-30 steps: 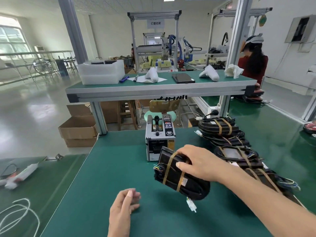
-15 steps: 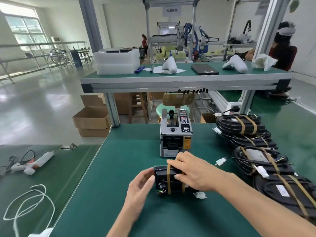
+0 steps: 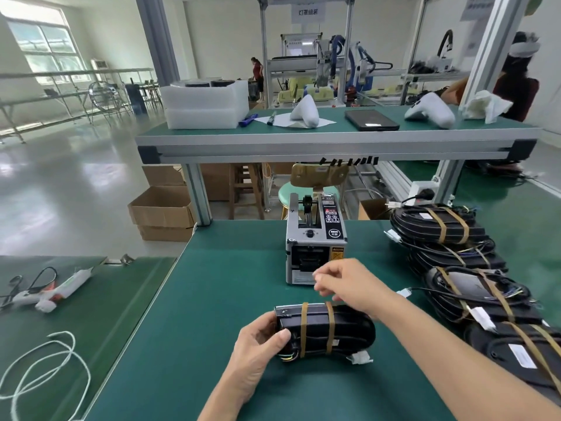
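Green counter (image 3: 212,299) in a factory hall, shelf rack behind it. Left hand (image 3: 258,344): fingers curl round the left end of the black cable bundle (image 3: 334,328), with the thumb on its near face, a firm grip. Right hand (image 3: 352,284): fingers (image 3: 326,279) are loosely curled and motion-blurred, above the bundle's far edge. Cannot tell if they pinch anything or touch the bundle.

The bundle lies flat on the counter, front centre. Its long axis runs left-right, roughly along the near edge. The squared end with coloured wire tips points left into the left hand, and the rounded end points right. Two tan tape bands (image 3: 303,329) cross it the short way. A white connector (image 3: 361,358) sticks out at its near right corner. The left palm hides the bundle's left tip.

A tape dispenser (image 3: 315,238) stands just behind the right hand, its outlet partly hidden by the fingers. A pile of similar bundles (image 3: 455,268) lies along the right side, the nearest one cut off by the frame and the right forearm. A glue gun (image 3: 54,290) and a white cord (image 3: 45,375) lie on the lower counter to the left, the cord cut off at the edge.
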{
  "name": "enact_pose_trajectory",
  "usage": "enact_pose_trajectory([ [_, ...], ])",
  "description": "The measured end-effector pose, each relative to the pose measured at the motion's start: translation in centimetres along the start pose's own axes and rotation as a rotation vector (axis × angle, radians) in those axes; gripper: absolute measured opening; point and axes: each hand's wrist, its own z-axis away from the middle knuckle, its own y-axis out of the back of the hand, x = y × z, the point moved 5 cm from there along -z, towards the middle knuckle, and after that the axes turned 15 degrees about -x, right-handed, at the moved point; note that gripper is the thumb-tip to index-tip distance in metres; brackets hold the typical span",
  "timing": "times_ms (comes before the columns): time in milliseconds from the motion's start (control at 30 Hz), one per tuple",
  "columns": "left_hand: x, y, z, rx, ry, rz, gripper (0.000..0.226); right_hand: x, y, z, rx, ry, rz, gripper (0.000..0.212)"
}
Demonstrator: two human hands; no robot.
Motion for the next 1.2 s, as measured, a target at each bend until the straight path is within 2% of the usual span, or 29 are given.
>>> enact_pose_trajectory([
  [67,0.1,-0.2,0.0,-0.014,-0.008,0.01,0.06,0.8,0.2,-1.5,0.163,-0.108,-0.137,0.014],
  [167,0.3,-0.2,0.2,-0.015,-0.017,0.028,0.057,1.4,-0.2,-3.2,0.267,-0.201,-0.319,0.015],
  [267,0.2,-0.1,0.2,-0.017,-0.021,0.031,0.056,1.4,0.4,-4.1,0.319,-0.248,-0.492,0.009],
  [433,-0.1,-0.2,0.1,-0.029,-0.023,0.057,0.056,0.9,-0.1,-4.8,0.287,-0.294,-0.724,0.005],
  [533,-0.3,-0.2,0.2,-0.036,-0.026,0.076,0.057,0.8,-0.7,-5.0,0.363,-0.314,-0.847,0.003],
  [733,-0.2,-0.2,0.2,-0.043,-0.025,0.096,0.056,0.3,-1.5,-5.5,0.521,-0.333,-0.927,0.006],
  [1200,0.3,-0.7,0.4,-0.043,-0.039,0.11,0.06,1.0,-2.1,-6.3,0.66,-0.387,-0.958,0.011],
])
